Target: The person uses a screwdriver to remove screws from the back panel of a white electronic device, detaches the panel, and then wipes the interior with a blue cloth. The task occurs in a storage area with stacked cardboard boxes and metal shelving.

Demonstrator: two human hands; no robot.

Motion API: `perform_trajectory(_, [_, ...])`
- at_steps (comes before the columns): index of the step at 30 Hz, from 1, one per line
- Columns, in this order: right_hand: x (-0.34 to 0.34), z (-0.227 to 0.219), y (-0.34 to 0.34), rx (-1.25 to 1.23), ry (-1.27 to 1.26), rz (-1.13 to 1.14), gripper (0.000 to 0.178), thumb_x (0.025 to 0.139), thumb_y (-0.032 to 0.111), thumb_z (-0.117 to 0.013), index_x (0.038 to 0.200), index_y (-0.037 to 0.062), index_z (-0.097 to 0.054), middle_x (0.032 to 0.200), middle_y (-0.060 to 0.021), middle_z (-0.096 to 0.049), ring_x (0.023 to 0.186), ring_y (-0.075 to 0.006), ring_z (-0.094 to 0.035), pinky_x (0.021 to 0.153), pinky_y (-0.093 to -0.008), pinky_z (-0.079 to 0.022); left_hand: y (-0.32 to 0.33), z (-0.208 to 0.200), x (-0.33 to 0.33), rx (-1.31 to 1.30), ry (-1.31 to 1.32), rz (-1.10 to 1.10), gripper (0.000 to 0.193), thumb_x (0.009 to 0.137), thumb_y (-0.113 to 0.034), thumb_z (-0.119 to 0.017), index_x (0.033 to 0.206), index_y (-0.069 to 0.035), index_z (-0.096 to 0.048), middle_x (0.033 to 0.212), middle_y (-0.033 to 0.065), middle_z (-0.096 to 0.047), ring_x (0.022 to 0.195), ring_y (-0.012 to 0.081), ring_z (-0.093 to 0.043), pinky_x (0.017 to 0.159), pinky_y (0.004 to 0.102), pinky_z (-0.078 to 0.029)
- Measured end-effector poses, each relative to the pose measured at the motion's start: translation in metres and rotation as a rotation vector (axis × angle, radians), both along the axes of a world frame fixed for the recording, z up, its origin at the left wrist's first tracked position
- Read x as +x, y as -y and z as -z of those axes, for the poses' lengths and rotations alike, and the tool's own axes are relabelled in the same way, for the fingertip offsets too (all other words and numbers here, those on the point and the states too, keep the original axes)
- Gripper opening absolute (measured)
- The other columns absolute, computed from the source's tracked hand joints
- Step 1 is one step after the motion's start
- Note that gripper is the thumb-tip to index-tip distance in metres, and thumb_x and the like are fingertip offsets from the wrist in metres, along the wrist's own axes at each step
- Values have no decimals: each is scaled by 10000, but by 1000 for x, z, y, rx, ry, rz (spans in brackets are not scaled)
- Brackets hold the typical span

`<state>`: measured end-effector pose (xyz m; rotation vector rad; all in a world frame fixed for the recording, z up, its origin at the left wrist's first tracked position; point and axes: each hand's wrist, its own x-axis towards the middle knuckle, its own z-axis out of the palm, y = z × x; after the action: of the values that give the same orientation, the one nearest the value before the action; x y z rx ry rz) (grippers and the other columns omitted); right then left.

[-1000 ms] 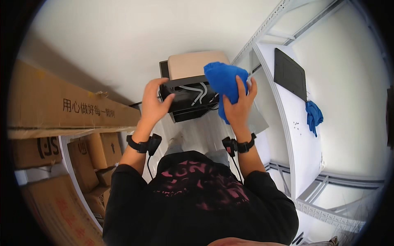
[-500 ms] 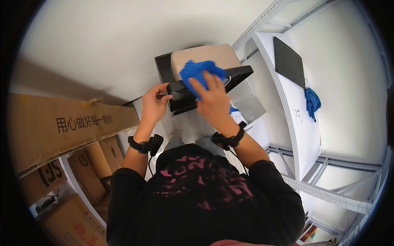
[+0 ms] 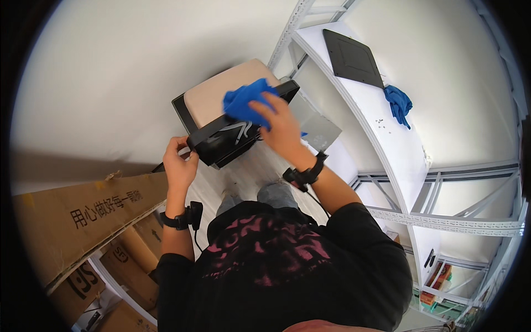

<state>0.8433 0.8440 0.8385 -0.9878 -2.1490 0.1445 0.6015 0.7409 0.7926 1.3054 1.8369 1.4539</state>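
Note:
My left hand (image 3: pixel 180 161) pinches the left end of a black, shallow, box-like casing (image 3: pixel 202 131) between thumb and fingers. The casing is tilted, and pale cable-like lines show on its near face. In my right hand (image 3: pixel 281 128) is a crumpled blue cloth (image 3: pixel 246 102), pressed against the casing's upper edge around its middle. The fingers lie over the cloth and are slightly blurred. Directly behind the casing is a beige, rounded, cushion-like block (image 3: pixel 218 94) with a black base beside it.
A white shelf (image 3: pixel 368 113) on metal racking stands at the right, bearing a flat black panel (image 3: pixel 353 58), a second blue cloth (image 3: pixel 398 105) and small dark bits. A grey sheet (image 3: pixel 318 124) leans near the casing. Cardboard boxes (image 3: pixel 94 213) fill the left side.
The view has turned, so the surroundings sit differently in it. My right hand has slid the cloth a little rightward along the casing's edge. My left hand keeps its hold on the corner.

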Motion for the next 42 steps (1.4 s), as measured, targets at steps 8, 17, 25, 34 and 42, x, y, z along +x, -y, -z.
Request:
perform_trajectory(8, [68,3,-74,-160,-114,223,564,655,-4,-630,1183,193,-605,1292,-116,-535,1155,-347,-523,934,-403,-461,0,0,-1,-35,66,9,271,762,84,-621,1014,-7,-582,964,59,-623,972,165,-612,756,285,-563])
perform_trajectory(17, [-33,-11,15,-38,-30,-31,593,578,-10,-618,1135,193,-634,1187,-127,-571,1075,-324,-565,837,-386,-514,-3,-2,-8,-68,155,26,260,765,80,-644,1012,4,-609,995,65,-647,954,155,-621,772,288,-554])
perform_trajectory(25, [-78,-16,58,-83,-27,-280,567,596,5,-642,1135,178,-620,1191,-110,-552,1085,-301,-566,792,-366,-537,-6,-9,-11,-71,172,111,309,764,12,-684,1067,14,-624,1006,77,-673,923,153,-625,796,304,-512])
perform_trajectory(34, [18,-2,-36,-126,-120,43,537,629,-24,-613,1131,166,-639,1259,-129,-541,1120,-347,-554,867,-381,-501,-11,-3,-14,-127,178,83,251,754,54,-650,999,4,-620,958,43,-635,949,131,-611,763,259,-528])
perform_trajectory(42, [74,11,-92,-134,-176,239,516,632,19,-609,1130,152,-640,1247,-133,-559,1092,-347,-563,910,-388,-474,-12,-2,-14,-103,165,100,269,740,20,-689,1002,15,-631,973,51,-648,957,140,-605,755,280,-547])
